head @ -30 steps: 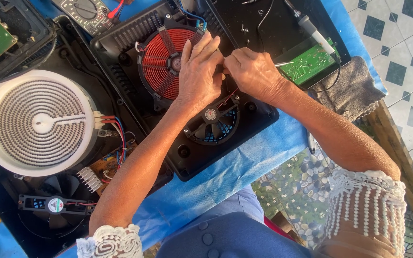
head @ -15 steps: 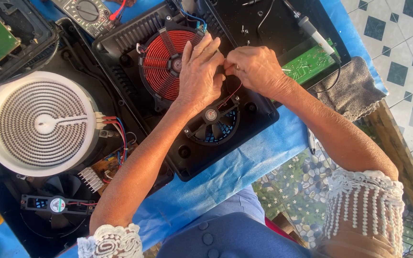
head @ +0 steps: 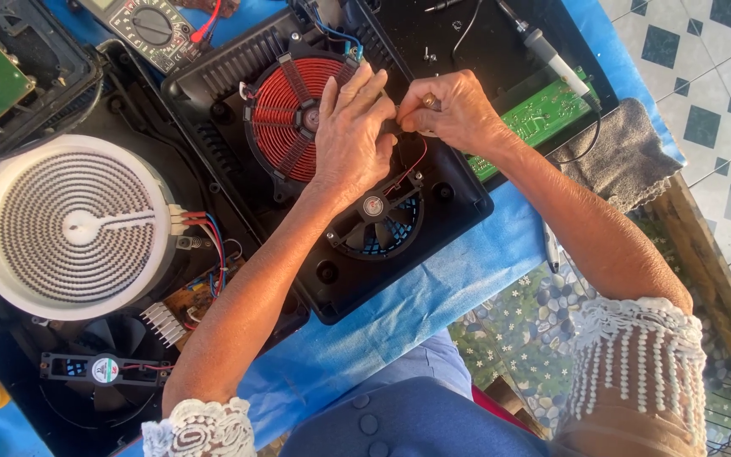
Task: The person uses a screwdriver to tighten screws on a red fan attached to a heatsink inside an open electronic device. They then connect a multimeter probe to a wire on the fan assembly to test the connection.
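An opened black induction cooker base [head: 357, 279] lies on a blue cloth, with a red copper coil [head: 285, 118] and a small black fan [head: 374, 222] inside. My left hand [head: 353, 131] rests over the coil's right side, fingers pinched near the red wire [head: 412, 165]. Facing it, my right hand [head: 454, 110] has its fingers closed on a small part or wire end that I cannot make out. The fingertips of both hands meet above the fan.
A white round heating element [head: 74, 227] sits at the left above another fan [head: 99, 368]. A multimeter [head: 158, 30] lies at the top, a green circuit board [head: 543, 118] and a soldering iron [head: 543, 51] at the upper right, and a grey cloth [head: 623, 156] beside them.
Both hands stay together over the cooker. The fingers have shifted slightly at the wire; the rest looks unchanged.
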